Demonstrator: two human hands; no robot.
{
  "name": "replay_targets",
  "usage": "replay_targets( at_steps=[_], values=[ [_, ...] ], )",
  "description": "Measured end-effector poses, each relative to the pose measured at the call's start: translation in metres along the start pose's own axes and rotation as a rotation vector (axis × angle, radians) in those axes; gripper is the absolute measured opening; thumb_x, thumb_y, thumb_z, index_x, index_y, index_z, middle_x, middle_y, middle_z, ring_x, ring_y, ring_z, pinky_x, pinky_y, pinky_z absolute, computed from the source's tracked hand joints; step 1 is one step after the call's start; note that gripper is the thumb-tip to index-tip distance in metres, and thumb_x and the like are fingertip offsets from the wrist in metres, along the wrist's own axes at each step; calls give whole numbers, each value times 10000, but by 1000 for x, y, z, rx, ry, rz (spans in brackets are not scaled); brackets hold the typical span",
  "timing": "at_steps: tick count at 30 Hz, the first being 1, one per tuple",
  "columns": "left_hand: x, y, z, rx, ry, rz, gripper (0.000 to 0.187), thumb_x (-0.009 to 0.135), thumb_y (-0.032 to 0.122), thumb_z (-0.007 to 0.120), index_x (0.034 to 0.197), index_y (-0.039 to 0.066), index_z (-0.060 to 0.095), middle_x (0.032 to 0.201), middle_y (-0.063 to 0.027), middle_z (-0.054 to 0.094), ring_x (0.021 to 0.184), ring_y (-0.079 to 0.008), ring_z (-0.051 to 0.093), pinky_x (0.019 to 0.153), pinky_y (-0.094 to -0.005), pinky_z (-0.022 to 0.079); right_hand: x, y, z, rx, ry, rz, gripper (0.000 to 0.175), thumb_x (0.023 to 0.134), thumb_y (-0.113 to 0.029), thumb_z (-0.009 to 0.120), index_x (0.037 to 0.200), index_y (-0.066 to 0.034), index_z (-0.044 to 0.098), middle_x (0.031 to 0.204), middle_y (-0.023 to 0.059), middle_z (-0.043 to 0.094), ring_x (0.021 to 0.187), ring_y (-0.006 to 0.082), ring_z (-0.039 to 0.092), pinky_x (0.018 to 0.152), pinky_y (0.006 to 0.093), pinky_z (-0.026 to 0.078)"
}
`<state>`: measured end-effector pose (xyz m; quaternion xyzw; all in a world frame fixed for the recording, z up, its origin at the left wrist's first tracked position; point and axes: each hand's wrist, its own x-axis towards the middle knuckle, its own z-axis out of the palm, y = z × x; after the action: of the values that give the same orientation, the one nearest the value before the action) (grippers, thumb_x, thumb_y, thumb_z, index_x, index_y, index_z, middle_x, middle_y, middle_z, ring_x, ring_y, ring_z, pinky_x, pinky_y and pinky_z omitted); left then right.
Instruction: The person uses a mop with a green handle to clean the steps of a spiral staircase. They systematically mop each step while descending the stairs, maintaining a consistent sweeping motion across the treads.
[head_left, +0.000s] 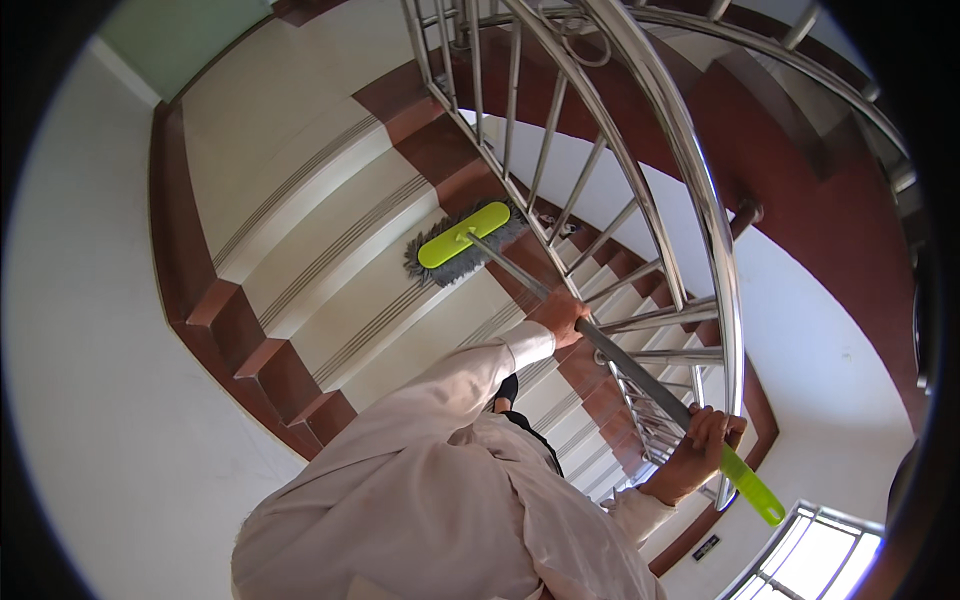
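Observation:
Both my hands are closed around the grey pole (637, 371) of a flat mop. My left hand (561, 318) grips it about midway, beside the stair railing. Higher up the pole, my right hand (696, 448) holds it just above the lime-green end grip (753, 486). At the far end, the lime-green mop plate (465, 235) carries a shaggy grey mop pad (456, 268). The pad lies across a cream stair step (379, 296) and the red-brown border (527, 271) at the railing side. Its underside is hidden.
A stainless-steel railing (709, 195) curves along the right of the stairs. Red-brown stepped skirting (247, 367) edges the white wall (90, 360) on the left. Cream steps rise to a landing (277, 82); a lower flight shows through the bars. A barred window (814, 551) is at lower right.

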<state>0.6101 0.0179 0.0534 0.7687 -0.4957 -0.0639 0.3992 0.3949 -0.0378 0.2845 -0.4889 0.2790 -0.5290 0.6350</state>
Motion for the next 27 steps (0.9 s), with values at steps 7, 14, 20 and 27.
replay_targets(
  at_steps=[7,14,20,27],
  values=[
    [-82,0,-55,-39,164,-160,241,571,148,676,560,68,449,551,-146,487,571,-383,526,508,-458,396,-8,-5,35,40,-125,172,183,896,-80,500,770,-106,371,518,-31,251,483,75,265,649,269,399],
    [-204,-44,-103,147,219,-482,113,610,129,650,615,106,539,613,-93,583,677,-347,585,619,-474,422,-41,55,72,89,-498,395,164,826,-63,528,759,-94,381,507,-18,291,452,96,300,643,303,417],
    [-209,-35,-110,100,226,-495,148,572,151,607,571,98,469,550,-125,508,592,-386,533,538,-505,382,-53,34,78,-4,-552,266,137,841,-68,524,779,-78,401,506,-8,349,442,91,323,626,292,432],
    [-167,7,-101,-151,275,-377,206,624,158,696,647,88,504,611,-121,549,625,-373,563,564,-465,421,-40,-8,90,50,-503,163,184,924,-98,455,778,-114,345,475,-49,231,439,56,217,605,230,307]
  ],
)
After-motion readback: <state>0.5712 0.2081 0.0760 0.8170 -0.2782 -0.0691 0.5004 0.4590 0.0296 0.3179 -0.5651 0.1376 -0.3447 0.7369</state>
